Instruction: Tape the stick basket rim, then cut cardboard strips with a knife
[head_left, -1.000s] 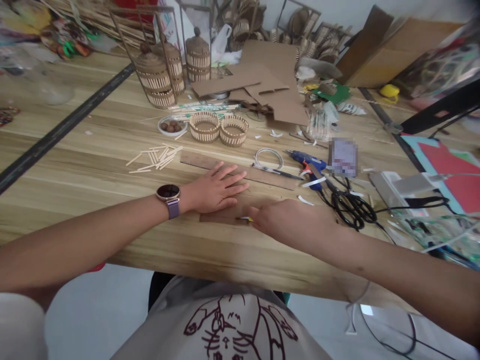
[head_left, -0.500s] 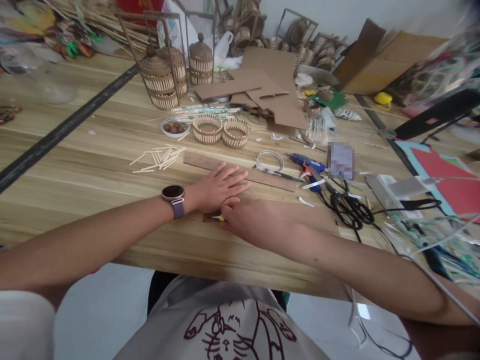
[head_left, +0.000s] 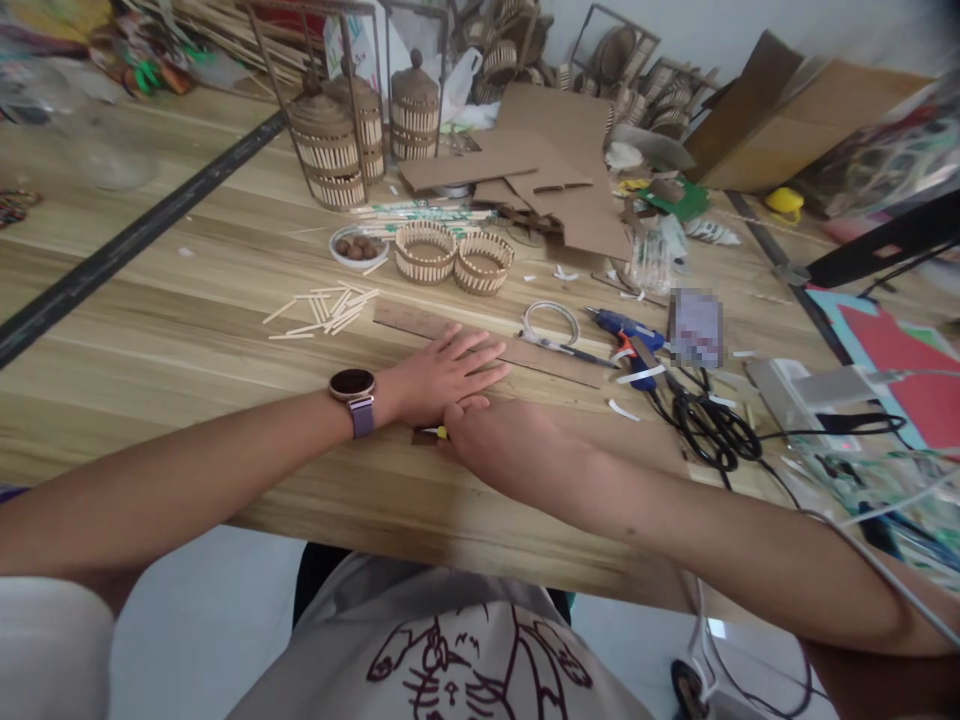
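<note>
My left hand lies flat on the table with its fingers spread, a smartwatch on its wrist. It presses beside a sheet of brown cardboard, which my forearm and right hand partly cover. Crossing close below it, my right hand is closed around a yellow craft knife. Only the knife's yellow end and pale blade tip show, pointing left over a dark cardboard corner. Just beyond the left fingertips rests a long cardboard strip.
Short sticks, a bowl of brown balls and two round stick baskets stand farther back. To the right are a blue glue gun, a tape ring and coiled black cable. Cardboard sheets and lantern-like models lie behind.
The view has shifted slightly, so the table things appear a little farther right. Both hands keep nearly the same pose, and the knife stays in my right hand.
</note>
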